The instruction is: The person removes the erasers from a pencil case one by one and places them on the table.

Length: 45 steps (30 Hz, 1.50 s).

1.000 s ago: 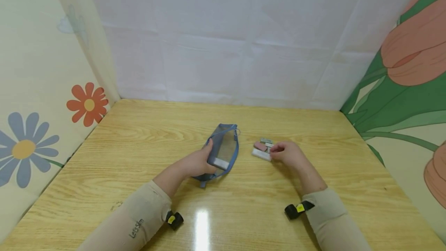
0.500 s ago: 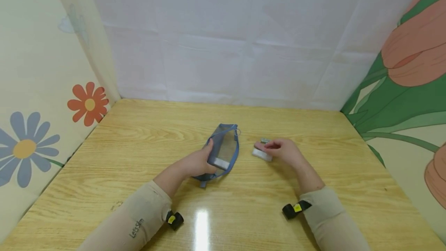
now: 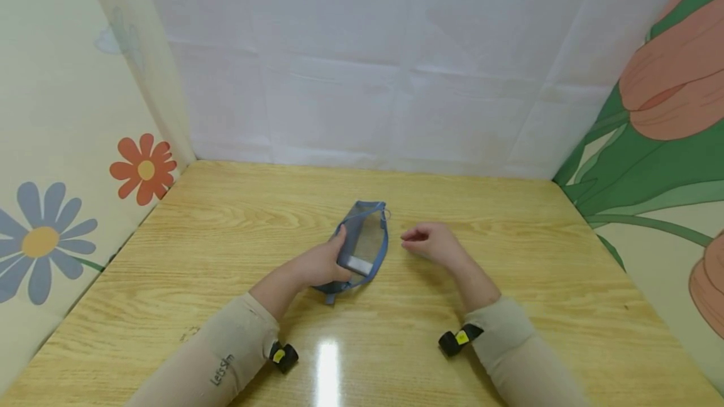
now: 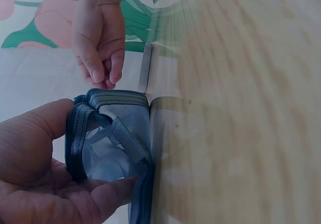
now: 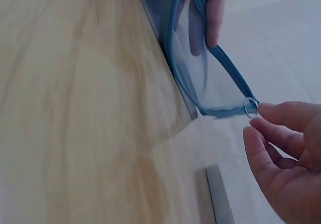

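A blue mesh zipper pouch point(image 3: 370, 237) lies on the table with its mouth spread wide, a white rectangular block point(image 3: 359, 265) inside it. My left hand point(image 3: 322, 262) grips the pouch at its left side, thumb along one rim and fingers at the other. My right hand point(image 3: 435, 244) hovers just right of the pouch mouth, thumb and fingertips bunched. Nothing shows between those fingertips, and whether they hide a small thing I cannot tell. In the right wrist view the fingertips overlap the zipper's metal ring point(image 5: 250, 107). Below them sits a grey bar-shaped piece point(image 5: 219, 194), hidden in the head view.
The wooden table point(image 3: 254, 200) meets a white cloth backdrop point(image 3: 339, 80) at the rear. Flower-printed walls point(image 3: 650, 225) stand on both sides. Each forearm carries a black wrist camera point(image 3: 284, 357).
My right hand has moved left from the small pink, green and white pieces toward the pouch; those pieces no longer show in the head view. My left hand and the pouch stay put.
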Each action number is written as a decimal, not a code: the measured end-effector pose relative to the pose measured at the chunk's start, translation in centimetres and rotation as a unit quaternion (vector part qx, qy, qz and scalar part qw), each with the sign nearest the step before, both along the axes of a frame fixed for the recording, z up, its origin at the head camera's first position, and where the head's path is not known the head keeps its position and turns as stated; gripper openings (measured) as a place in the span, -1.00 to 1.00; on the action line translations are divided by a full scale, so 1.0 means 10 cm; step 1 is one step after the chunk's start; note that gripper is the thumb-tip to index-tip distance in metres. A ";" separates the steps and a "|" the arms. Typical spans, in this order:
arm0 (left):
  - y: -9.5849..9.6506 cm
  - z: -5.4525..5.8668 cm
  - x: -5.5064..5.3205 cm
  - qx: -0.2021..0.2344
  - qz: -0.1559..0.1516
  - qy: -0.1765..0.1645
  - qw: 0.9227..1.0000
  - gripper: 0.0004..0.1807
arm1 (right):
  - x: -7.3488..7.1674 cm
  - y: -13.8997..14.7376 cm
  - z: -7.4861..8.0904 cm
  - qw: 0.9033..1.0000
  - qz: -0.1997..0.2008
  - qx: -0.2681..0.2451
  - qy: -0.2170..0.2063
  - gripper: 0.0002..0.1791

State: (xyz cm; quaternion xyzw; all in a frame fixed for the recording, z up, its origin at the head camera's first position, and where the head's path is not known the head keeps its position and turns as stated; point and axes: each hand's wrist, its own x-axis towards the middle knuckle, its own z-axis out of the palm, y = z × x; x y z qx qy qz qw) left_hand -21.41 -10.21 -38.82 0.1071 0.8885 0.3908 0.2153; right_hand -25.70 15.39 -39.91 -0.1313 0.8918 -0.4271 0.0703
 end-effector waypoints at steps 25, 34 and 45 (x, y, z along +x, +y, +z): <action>0.00 -0.03 -0.02 -0.010 -0.006 0.015 1.000 0.10 | 0.11 -0.58 -0.15 0.992 0.121 0.044 -0.015 -0.80; -0.01 -0.04 -0.02 0.009 0.001 0.016 1.000 0.12 | 0.13 -0.63 -0.15 0.989 0.133 0.056 0.004 -0.80; 0.00 -0.02 -0.01 0.001 -0.002 0.019 1.000 0.12 | 0.15 -0.66 -0.15 0.990 0.120 0.069 0.012 -0.85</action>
